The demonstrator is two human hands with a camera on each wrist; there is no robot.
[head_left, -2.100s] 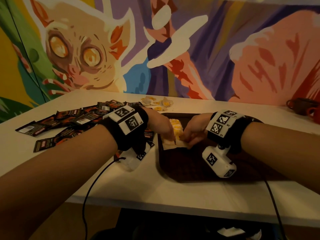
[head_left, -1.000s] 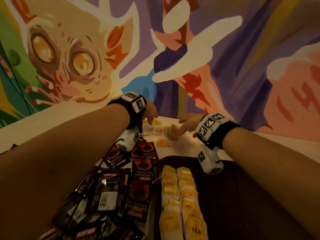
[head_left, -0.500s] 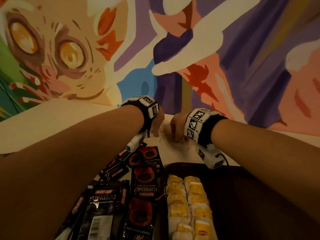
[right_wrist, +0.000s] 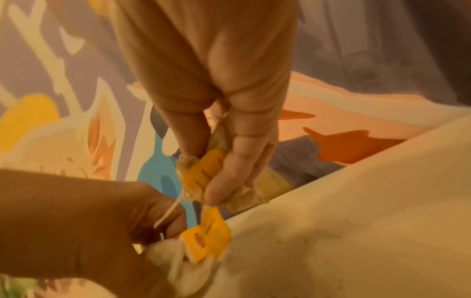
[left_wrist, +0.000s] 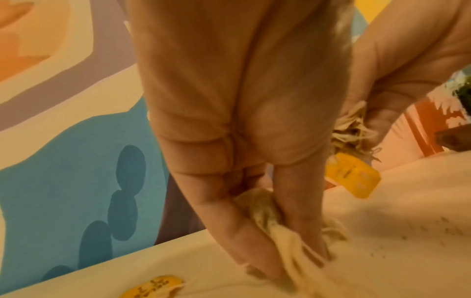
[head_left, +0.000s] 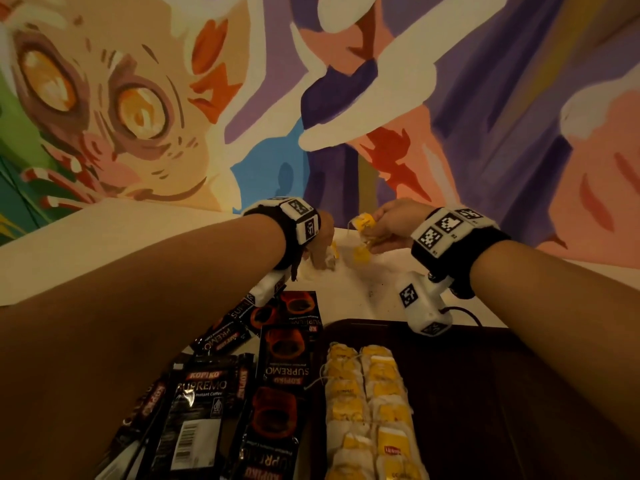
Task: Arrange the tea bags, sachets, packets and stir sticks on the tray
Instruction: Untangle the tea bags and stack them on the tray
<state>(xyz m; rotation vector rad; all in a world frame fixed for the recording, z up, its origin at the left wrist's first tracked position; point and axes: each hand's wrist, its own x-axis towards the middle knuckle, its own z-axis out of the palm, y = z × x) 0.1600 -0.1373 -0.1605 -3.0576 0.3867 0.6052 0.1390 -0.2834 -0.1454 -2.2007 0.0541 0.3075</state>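
Note:
At the far side of the table, my left hand [head_left: 320, 251] pinches a crumpled tea bag [left_wrist: 277, 223] against the tabletop. My right hand [head_left: 377, 226] holds a bunch of tea bags [right_wrist: 203, 173] with yellow tags just above the table, and one yellow tag [right_wrist: 206, 236] dangles on its string. The dark tray [head_left: 485, 393] lies near me with two rows of tea bags [head_left: 367, 400] lined up along its left side. Black Kopiko coffee sachets [head_left: 284, 372] lie in a loose heap on the table left of the tray.
The painted wall [head_left: 346, 98] rises right behind the table's far edge. Another yellow tag [left_wrist: 153, 286] lies on the white table [head_left: 104, 244] near my left hand. Tea crumbs [left_wrist: 438, 229] are scattered on the tabletop.
Both hands left the tray and reached to the far edge of the table. My right hand has lifted tea bags off the table; my left hand has closed on one.

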